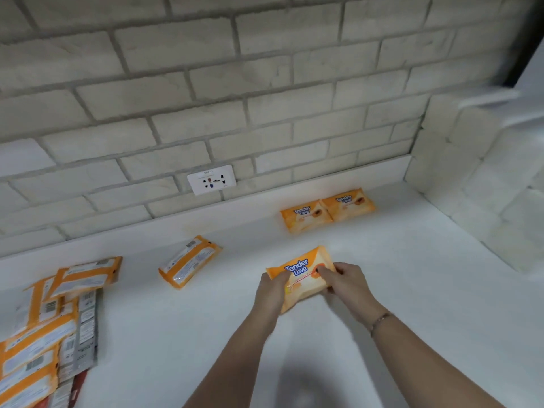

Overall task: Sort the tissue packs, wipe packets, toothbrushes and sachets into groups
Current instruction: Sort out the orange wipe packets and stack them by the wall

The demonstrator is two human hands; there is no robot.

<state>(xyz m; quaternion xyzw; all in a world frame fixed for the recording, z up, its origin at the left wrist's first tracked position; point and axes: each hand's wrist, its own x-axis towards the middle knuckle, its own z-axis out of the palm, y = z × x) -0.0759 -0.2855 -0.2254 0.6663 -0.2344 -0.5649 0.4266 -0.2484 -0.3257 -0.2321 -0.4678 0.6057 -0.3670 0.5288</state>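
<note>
white counter (412,290): left hand (272,287) and right hand (347,279) pinch one orange wipe packet (303,278) by its ends; slick film could slip, landing short of the sorted pair (326,210).

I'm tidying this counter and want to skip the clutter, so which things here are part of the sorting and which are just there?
Part of the sorting: held wipe packet, gripped by left hand and right hand; pair of wipe packets by the wall; face-down packet; unsorted pile at left; silver sachets.
Just there: wall socket; bracelet.
</note>
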